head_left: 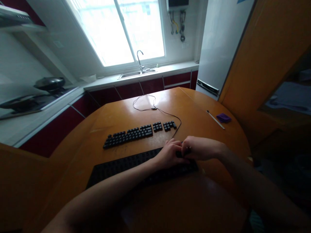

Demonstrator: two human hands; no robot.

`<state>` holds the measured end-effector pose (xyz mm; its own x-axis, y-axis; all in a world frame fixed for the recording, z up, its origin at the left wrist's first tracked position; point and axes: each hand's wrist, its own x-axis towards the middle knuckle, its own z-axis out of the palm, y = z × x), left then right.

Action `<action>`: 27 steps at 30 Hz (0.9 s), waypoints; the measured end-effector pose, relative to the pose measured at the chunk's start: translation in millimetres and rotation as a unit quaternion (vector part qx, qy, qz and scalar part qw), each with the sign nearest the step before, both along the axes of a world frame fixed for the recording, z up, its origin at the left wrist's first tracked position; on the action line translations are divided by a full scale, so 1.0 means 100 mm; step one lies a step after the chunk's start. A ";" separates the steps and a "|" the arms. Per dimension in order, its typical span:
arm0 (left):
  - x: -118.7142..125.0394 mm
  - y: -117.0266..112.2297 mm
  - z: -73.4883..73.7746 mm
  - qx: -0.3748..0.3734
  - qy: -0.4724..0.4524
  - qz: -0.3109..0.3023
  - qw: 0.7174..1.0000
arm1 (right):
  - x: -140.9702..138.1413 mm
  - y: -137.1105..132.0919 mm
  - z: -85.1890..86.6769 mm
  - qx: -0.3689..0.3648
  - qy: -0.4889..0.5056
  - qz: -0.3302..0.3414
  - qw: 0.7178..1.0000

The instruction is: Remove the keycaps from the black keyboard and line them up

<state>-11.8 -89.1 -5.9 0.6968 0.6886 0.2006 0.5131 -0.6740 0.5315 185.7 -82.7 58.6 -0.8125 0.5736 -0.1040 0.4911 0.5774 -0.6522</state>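
A black keyboard base (126, 165) with its keycaps off lies on the table in front of me. My left hand (168, 154) rests on its right part, fingers stretched toward the back edge and thumb apart. Right beside it, my right hand (200, 148) is closed over the keyboard's right end, knuckles up. What its fingertips hold, if anything, is hidden. Behind the keyboard, loose black keycaps (131, 135) are laid out in keyboard order, with smaller blocks of keycaps (167, 126) at their right. A thin black cable (170, 114) runs from the keyboard toward the far side.
The brown wooden table (104, 119) has a rounded edge. A thin white stick with a dark tip, like a brush (215, 119), and a folded purple cloth (223, 117) lie at the right. Beyond are a sink (131, 74), a stove with pans (50, 83) and a fridge (218, 48).
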 end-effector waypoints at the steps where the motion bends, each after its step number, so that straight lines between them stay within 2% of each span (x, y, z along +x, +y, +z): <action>1: 0.00 0.00 -0.01 -0.002 0.000 0.002 1.000 | 0.01 0.03 0.00 -0.005 0.003 0.003 1.000; 3: 0.01 0.00 0.00 -0.010 -0.001 0.001 1.000 | 0.02 0.12 -0.01 -0.036 0.008 0.013 0.999; 7: 0.02 0.01 0.04 -0.038 -0.008 -0.004 0.999 | 0.05 0.30 -0.09 -0.152 0.025 0.031 0.988; 12: 0.02 0.05 0.02 -0.050 -0.012 -0.008 0.999 | 0.07 0.40 -0.18 -0.313 0.074 0.014 0.947; 16: 0.02 0.05 0.00 -0.038 -0.020 -0.014 0.999 | 0.09 0.45 -0.21 -0.371 0.109 -0.028 0.922; 19: 0.03 0.04 0.01 -0.039 -0.038 -0.009 0.998 | 0.10 0.48 -0.22 -0.375 0.127 -0.052 0.917; 22: 0.03 0.02 0.01 -0.045 -0.077 0.007 0.996 | 0.11 0.47 -0.20 -0.344 0.140 -0.054 0.927; 24: 0.03 0.01 -0.01 -0.048 -0.126 0.033 0.990 | 0.10 0.46 -0.17 -0.286 0.165 -0.065 0.942; 27: 0.01 0.01 -0.04 -0.022 -0.200 0.112 0.973 | 0.05 0.44 -0.15 -0.179 0.206 -0.110 0.956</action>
<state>-10.9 -87.8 -10.2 0.4009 0.8285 0.3910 0.3909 -0.5407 0.7449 190.6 -38.5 43.2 -0.6903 0.7232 -0.0221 0.2336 0.1939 -0.9528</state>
